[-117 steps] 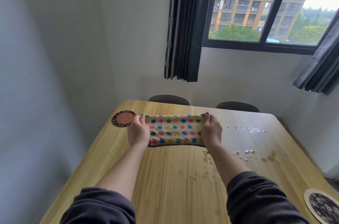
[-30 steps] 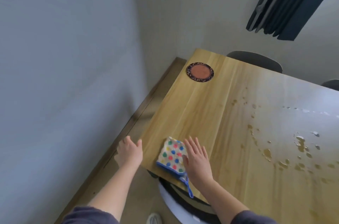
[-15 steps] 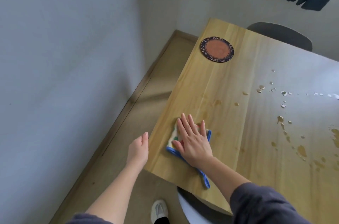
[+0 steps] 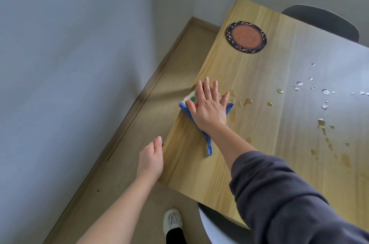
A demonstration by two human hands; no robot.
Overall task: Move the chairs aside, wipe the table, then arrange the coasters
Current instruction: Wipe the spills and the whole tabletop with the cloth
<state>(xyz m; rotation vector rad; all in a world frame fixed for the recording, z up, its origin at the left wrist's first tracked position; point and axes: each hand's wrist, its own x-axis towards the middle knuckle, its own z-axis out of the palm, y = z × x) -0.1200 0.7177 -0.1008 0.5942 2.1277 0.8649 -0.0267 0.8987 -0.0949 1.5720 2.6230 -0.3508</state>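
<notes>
My right hand (image 4: 208, 107) lies flat with spread fingers on a folded dotted cloth (image 4: 190, 98) with blue trim, pressing it onto the wooden table (image 4: 265, 144) near its left edge. The cloth's blue loop trails back toward me. My left hand (image 4: 151, 158) hangs beside the table's left edge, fingers straight, holding nothing. A round coaster (image 4: 246, 36) with an orange middle and dark patterned rim lies at the far left corner. Brownish liquid spots (image 4: 247, 101) and white crumbs (image 4: 325, 92) are scattered to the right of the cloth.
A dark chair back (image 4: 323, 20) stands behind the table's far side. A white-rimmed chair (image 4: 211, 225) sits under the near edge by my shoe (image 4: 172, 219). A grey wall runs close on the left with a strip of floor between. A dark curtain hangs at the top right.
My right hand has slid the cloth away from me along the table's left edge, toward the coaster. My left hand has stayed beside the edge. The view has tilted down.
</notes>
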